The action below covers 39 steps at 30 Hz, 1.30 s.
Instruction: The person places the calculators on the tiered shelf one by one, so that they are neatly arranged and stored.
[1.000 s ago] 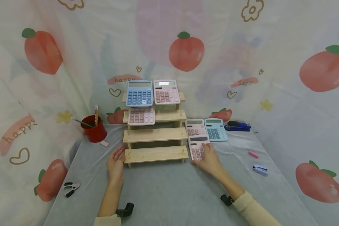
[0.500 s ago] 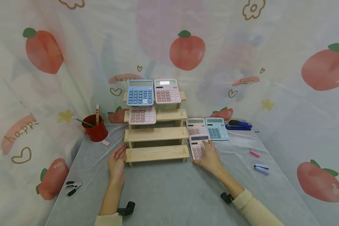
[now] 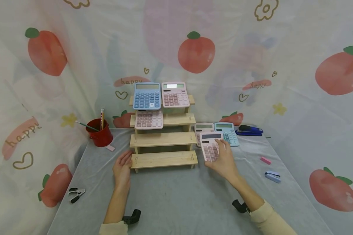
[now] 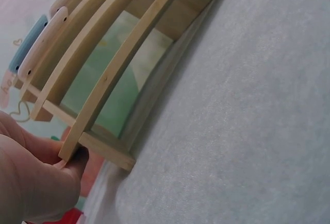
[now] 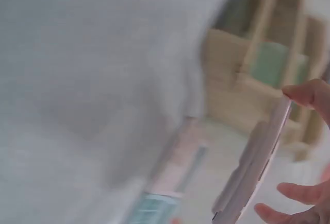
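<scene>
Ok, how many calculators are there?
6: one blue and one pink on the top shelf, one pink on the shelf below, one pink and one blue on the table, one pink in the grip of the right hand. Others may be hidden.

Head cam high, facing forward-down, widest, four-tier wooden riser (image 3: 163, 139) front-on, left wrist cam close, tilted, looking along riser tiers, right wrist cam close, tilted, pink calculator (image 5: 258, 166) edge-on, riser in all three
</scene>
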Each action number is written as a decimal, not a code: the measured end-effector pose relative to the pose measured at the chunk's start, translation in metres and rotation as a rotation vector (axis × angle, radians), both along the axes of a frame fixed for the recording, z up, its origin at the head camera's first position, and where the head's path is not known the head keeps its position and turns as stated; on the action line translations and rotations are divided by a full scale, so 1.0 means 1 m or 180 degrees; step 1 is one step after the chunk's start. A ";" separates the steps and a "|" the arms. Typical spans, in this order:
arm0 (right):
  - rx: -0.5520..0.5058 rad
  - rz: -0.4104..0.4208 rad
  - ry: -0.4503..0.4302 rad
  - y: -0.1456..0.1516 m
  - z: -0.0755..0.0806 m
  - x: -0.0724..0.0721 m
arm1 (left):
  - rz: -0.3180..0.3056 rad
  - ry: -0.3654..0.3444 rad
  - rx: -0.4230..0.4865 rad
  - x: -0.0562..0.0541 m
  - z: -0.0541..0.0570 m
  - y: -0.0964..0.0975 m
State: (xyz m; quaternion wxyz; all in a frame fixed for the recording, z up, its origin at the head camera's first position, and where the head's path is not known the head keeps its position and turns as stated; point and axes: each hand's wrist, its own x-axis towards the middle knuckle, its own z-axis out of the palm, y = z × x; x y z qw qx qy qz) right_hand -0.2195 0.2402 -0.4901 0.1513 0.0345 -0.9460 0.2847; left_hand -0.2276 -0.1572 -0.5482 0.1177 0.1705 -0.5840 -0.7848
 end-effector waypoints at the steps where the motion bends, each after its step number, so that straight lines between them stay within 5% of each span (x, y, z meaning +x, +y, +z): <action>1: 0.0007 0.0033 0.0077 -0.002 0.009 0.001 | 0.0007 -0.0003 -0.0002 0.000 0.000 0.000; 9: 0.0003 0.0318 0.0144 -0.047 0.081 -0.005 | 0.0017 -0.0009 -0.0002 -0.001 -0.001 -0.001; 16: 0.0021 0.0605 -0.0062 -0.108 0.105 -0.042 | -0.0023 -0.0010 0.0006 -0.001 0.000 -0.004; 27: -0.0004 0.0234 0.0013 -0.147 0.086 -0.101 | 0.0011 0.0041 0.0008 0.001 -0.003 0.003; 32: -0.0150 0.0257 0.0399 -0.121 0.064 -0.092 | -0.0017 0.0048 0.0039 0.000 -0.005 0.009; 39: -0.0229 0.0278 0.0907 -0.047 0.019 -0.072 | -0.0060 -0.0006 0.0058 0.001 -0.002 -0.002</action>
